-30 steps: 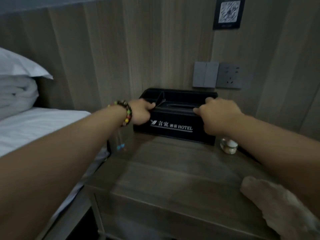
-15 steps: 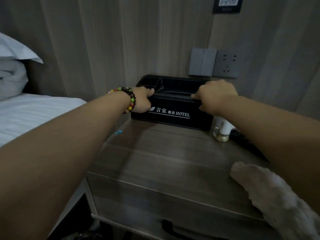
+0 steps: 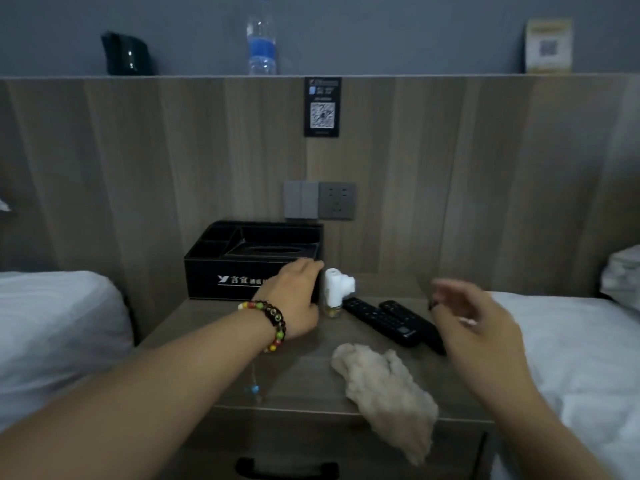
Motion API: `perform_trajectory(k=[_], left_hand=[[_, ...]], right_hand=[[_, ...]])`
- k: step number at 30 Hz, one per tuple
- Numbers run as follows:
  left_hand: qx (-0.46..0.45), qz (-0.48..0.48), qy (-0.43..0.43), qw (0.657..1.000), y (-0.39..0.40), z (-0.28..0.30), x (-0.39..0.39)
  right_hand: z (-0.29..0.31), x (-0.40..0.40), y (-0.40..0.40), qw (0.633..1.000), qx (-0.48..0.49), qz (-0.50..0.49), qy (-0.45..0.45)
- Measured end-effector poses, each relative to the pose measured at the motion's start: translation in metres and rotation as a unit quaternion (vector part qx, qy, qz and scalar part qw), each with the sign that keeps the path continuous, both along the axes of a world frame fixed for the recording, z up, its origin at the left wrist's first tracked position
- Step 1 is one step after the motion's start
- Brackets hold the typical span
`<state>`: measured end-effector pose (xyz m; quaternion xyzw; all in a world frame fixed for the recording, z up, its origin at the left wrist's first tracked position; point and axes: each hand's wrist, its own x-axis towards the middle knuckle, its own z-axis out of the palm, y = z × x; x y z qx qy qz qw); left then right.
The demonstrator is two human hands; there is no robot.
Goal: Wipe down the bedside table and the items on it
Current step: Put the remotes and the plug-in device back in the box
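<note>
Bedside table [image 3: 214, 362] stands between two beds, its wood surface carrying everything the task covers. At the back left corner sits the black tissue organiser [image 3: 239, 268], close against the wall panel. The left hand [image 3: 294, 299] rests against that box's front right corner, fingers laid over the edge; whether they grip it or only touch I cannot tell. Just right of the box stands a small white plug-in bottle [image 3: 334, 292], then two black remotes [image 3: 391, 320] lying side by side, angled toward the right edge. Near the front edge, right of centre, the beige cloth [image 3: 384, 382] lies crumpled and partly hangs over the front, in neither hand. The right hand [image 3: 474, 320] hovers over the right edge, blurred, fingers loosely spread and empty. Since the cloth lies unheld, no wiping is underway; nothing shows which items are already clean, so I judge most of the job remains.
</note>
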<state>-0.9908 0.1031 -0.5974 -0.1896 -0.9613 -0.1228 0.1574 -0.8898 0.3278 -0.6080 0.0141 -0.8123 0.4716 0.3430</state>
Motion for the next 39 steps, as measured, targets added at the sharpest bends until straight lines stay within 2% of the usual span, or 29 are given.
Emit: perform_trajectory(k=[4, 8, 11, 16, 19, 22, 26, 29, 32, 34, 37, 39], left_hand=[[-0.089, -0.075, -0.018, 0.993, 0.041, 0.004, 0.005], [-0.231, -0.121, -0.017, 0.965, 0.079, 0.002, -0.011], [-0.33, -0.126, -0.001, 0.936, 0.106, 0.001, -0.022], [-0.387, -0.079, -0.055, 0.917, 0.129, -0.007, -0.041], [-0.37, -0.053, -0.09, 0.923, 0.131, -0.015, -0.048], [-0.369, -0.047, -0.066, 0.926, 0.127, -0.017, -0.049], [-0.306, -0.074, 0.019, 0.949, 0.117, -0.015, -0.041], [-0.263, -0.108, 0.109, 0.953, 0.111, -0.016, -0.025], [-0.18, -0.165, 0.228, 0.943, 0.097, -0.018, -0.012], [-0.134, -0.168, 0.302, 0.929, 0.084, -0.019, -0.008], [-0.095, -0.152, 0.345, 0.921, 0.07, -0.015, 0.01], [-0.082, -0.143, 0.363, 0.917, 0.06, -0.014, 0.023]], right_hand=[[-0.027, 0.005, 0.009, 0.996, 0.073, 0.006, -0.052], [-0.046, -0.004, 0.014, 0.988, 0.116, -0.007, -0.102], [-0.047, -0.009, 0.016, 0.986, 0.124, -0.006, -0.111], [-0.045, -0.009, 0.025, 0.989, 0.108, 0.004, -0.098], [-0.049, -0.008, 0.031, 0.99, 0.102, 0.003, -0.098], [-0.053, -0.009, 0.035, 0.991, 0.099, 0.005, -0.094], [-0.05, -0.009, 0.036, 0.996, 0.062, 0.008, -0.066], [-0.049, -0.01, 0.032, 0.998, 0.036, 0.014, -0.048], [-0.046, -0.01, 0.029, 0.999, -0.004, -0.015, -0.029], [-0.046, -0.009, 0.031, 0.999, -0.019, -0.039, -0.029], [-0.047, -0.01, 0.038, 0.997, -0.027, -0.069, -0.032], [-0.042, -0.01, 0.04, 0.994, -0.082, -0.035, -0.056]])
